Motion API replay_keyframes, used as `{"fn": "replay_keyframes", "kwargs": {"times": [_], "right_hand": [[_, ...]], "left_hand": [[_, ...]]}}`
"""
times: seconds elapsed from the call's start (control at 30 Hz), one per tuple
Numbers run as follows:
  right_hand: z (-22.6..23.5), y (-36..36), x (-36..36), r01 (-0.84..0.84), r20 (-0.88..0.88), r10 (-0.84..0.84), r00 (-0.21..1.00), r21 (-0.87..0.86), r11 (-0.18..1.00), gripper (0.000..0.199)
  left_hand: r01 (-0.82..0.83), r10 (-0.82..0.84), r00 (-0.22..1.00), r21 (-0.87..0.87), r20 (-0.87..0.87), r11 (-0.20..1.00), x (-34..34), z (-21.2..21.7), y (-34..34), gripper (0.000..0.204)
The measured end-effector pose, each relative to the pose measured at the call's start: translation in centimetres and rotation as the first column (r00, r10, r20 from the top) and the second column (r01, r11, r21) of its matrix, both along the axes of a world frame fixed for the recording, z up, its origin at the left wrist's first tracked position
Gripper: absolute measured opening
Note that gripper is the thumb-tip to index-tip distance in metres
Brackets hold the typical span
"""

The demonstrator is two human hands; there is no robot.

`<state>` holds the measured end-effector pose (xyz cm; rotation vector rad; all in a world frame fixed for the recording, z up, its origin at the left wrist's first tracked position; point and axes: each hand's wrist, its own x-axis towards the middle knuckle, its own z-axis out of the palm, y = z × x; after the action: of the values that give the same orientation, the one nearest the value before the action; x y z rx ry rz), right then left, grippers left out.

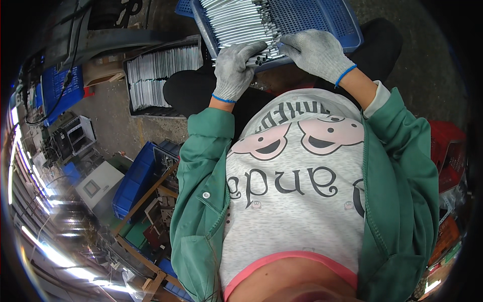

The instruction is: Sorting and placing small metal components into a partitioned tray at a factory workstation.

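Observation:
A blue plastic basket sits at the top of the view in front of my body. Thin silvery metal tubes lie stacked side by side in its left half. My left hand, in a grey knit glove with a blue cuff edge, is closed around a few metal tubes at the basket's near edge; their open ends point right. My right hand, gloved the same way, has its fingers pinched together beside the ends of the stacked tubes. What lies between those fingertips is too small to tell.
A dark crate full of similar tubes stands on the floor to the left, beside my knee. Further left are blue bins, a light grey box and a wooden frame. A red crate stands at the right.

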<state>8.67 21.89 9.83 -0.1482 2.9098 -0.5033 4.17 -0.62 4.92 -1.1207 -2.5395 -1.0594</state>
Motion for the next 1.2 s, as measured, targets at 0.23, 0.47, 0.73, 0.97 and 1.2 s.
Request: {"fn": "replay_keyframes", "kwargs": {"times": [0.23,0.47,0.73,0.97,1.2], "right_hand": [[-0.1,0.0,0.2,-0.086,-0.028,0.084,0.996,-0.118,0.989,0.021],[0.2,0.2,-0.3,-0.027,0.056,0.037,0.998,-0.17,0.985,0.021],[0.9,-0.1,-0.7,-0.047,0.066,0.062,0.996,-0.216,0.975,0.023],[-0.2,-0.2,-0.2,-0.036,0.064,0.052,0.997,-0.227,0.973,0.025],[-1.6,-0.3,-0.6,0.084,0.045,-0.072,0.996,-0.353,0.932,0.026]], "left_hand": [[-0.038,0.021,0.994,-0.154,-0.106,0.987,-0.3,0.3,-0.5,0.033],[-0.039,0.001,0.983,-0.203,-0.184,0.978,-0.1,1.0,-0.3,0.032],[-0.054,0.031,0.988,-0.151,-0.15,0.987,-0.2,0.2,-0.8,0.029],[-0.049,0.026,0.986,-0.133,-0.163,0.99,-0.1,-0.2,-0.6,0.031],[-0.073,0.047,0.988,-0.179,-0.145,0.981,-0.5,-0.2,-0.7,0.034]]}}
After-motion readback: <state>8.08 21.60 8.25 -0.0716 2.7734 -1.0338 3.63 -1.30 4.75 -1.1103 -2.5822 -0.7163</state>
